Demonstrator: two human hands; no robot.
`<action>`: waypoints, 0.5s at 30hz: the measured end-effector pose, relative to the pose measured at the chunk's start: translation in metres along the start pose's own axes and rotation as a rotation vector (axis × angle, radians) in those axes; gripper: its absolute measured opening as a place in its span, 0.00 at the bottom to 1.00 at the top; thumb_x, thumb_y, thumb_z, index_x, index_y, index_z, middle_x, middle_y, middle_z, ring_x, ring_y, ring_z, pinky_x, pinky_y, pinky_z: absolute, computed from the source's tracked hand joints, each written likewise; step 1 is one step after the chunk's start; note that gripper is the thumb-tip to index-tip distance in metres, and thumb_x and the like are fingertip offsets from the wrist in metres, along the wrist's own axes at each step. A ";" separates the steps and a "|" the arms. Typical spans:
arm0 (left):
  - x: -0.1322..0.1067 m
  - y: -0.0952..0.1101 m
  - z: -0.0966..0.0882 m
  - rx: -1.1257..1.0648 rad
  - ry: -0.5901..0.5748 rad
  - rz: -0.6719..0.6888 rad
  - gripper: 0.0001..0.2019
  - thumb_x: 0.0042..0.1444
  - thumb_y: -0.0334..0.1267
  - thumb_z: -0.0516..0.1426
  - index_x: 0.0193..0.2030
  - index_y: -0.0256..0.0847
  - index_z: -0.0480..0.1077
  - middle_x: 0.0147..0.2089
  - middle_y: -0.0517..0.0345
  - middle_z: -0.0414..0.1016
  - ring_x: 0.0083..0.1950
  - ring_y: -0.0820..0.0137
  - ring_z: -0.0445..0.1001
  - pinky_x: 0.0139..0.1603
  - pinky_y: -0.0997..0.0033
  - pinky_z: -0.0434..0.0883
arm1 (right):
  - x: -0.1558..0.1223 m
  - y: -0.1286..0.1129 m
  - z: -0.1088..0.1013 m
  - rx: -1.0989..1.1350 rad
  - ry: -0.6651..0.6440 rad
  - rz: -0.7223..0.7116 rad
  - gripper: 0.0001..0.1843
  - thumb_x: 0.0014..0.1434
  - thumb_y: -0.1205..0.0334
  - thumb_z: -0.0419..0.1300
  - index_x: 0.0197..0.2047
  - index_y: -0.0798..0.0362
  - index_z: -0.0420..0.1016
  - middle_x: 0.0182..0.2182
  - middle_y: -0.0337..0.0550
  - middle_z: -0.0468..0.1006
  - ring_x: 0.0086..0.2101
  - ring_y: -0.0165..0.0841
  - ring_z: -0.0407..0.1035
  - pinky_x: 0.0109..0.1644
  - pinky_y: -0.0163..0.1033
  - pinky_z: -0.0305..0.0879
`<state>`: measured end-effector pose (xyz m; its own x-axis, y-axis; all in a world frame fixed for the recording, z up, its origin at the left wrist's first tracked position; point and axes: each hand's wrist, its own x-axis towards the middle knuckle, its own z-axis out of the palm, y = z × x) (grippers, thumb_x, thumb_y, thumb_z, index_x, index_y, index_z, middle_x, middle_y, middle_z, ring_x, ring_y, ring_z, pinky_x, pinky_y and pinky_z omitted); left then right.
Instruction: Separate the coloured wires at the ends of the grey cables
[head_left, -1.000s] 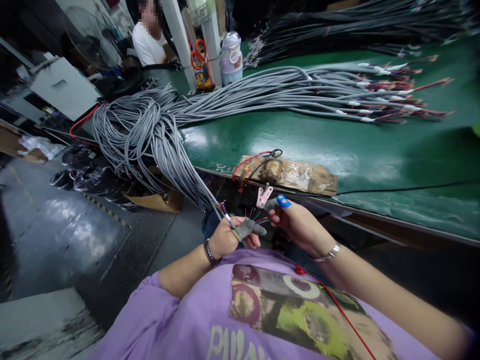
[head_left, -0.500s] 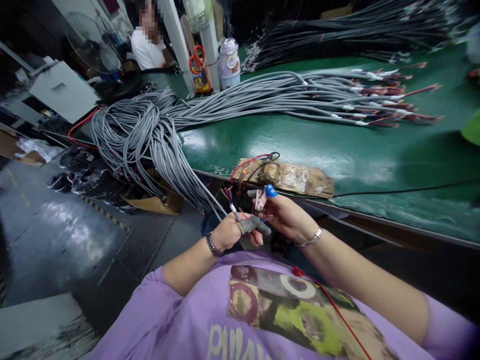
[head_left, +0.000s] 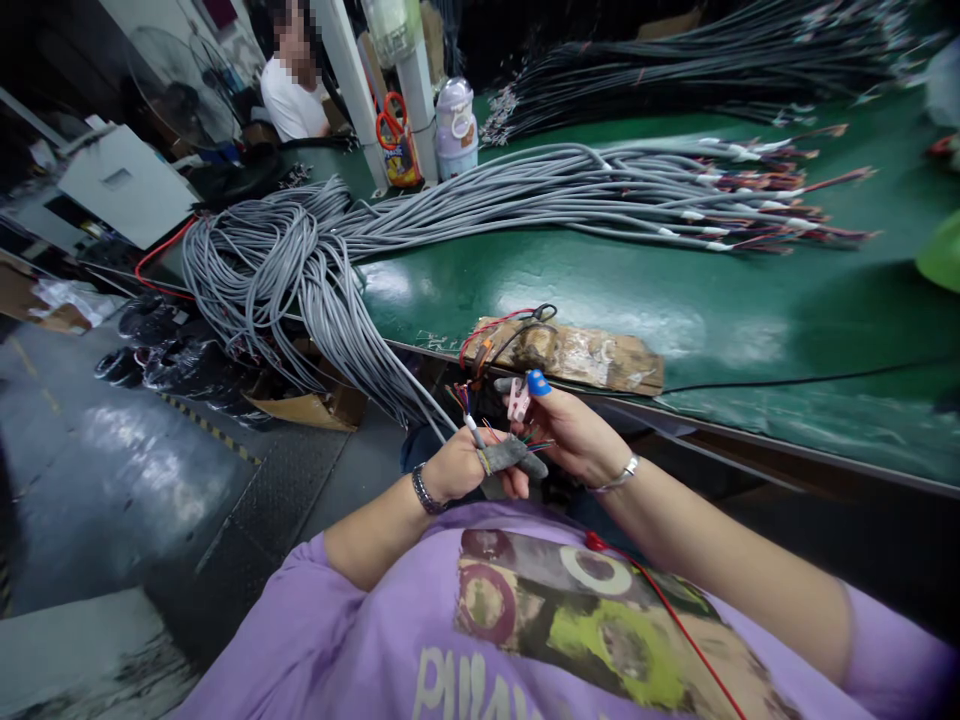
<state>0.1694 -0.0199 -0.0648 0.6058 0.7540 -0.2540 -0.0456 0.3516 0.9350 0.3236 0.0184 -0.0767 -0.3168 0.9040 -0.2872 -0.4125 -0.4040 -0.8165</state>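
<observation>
My left hand (head_left: 459, 468) is closed round the end of a grey cable (head_left: 420, 395), a grey finger cot on its forefinger. Thin coloured wires (head_left: 534, 438) fan out of that cable end between my two hands. My right hand (head_left: 571, 430) pinches a small pink clip (head_left: 517, 399) close to those wires; its thumb wears a blue cap. Both hands hover just in front of the green table's (head_left: 570, 275) near edge, above my lap.
A big bundle of grey cables (head_left: 300, 260) drapes off the table's left end. More grey cables with coloured ends (head_left: 750, 200) and dark cables (head_left: 675, 60) lie further back. A worn wooden block (head_left: 577, 350) with wires sits at the near edge. Another person (head_left: 296, 85) sits far left.
My right hand has drawn left and closer to my left hand, bringing the pink clip up to the fanned wires. My left hand has kept its hold on the cable end.
</observation>
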 end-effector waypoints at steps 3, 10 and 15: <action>0.003 -0.003 0.000 -0.008 0.033 -0.016 0.31 0.46 0.63 0.61 0.33 0.29 0.77 0.22 0.51 0.75 0.22 0.73 0.71 0.26 0.75 0.68 | 0.000 0.001 0.000 -0.015 -0.002 -0.011 0.27 0.47 0.33 0.64 0.28 0.52 0.73 0.22 0.40 0.70 0.22 0.30 0.61 0.27 0.37 0.61; 0.009 -0.009 -0.002 -0.033 0.092 -0.048 0.32 0.43 0.65 0.62 0.31 0.29 0.77 0.21 0.51 0.74 0.20 0.74 0.69 0.24 0.75 0.67 | 0.003 0.004 -0.001 -0.039 -0.002 -0.046 0.28 0.47 0.31 0.62 0.26 0.51 0.71 0.22 0.40 0.69 0.23 0.31 0.61 0.28 0.38 0.62; 0.009 -0.011 -0.003 -0.006 0.068 -0.083 0.32 0.44 0.64 0.62 0.31 0.29 0.77 0.21 0.51 0.74 0.20 0.73 0.70 0.23 0.75 0.67 | 0.002 0.005 -0.001 -0.040 0.009 -0.034 0.29 0.47 0.30 0.62 0.29 0.51 0.72 0.23 0.41 0.70 0.22 0.30 0.61 0.27 0.38 0.62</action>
<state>0.1732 -0.0152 -0.0776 0.5524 0.7581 -0.3466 -0.0025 0.4173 0.9087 0.3214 0.0181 -0.0819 -0.2953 0.9184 -0.2634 -0.3883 -0.3673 -0.8452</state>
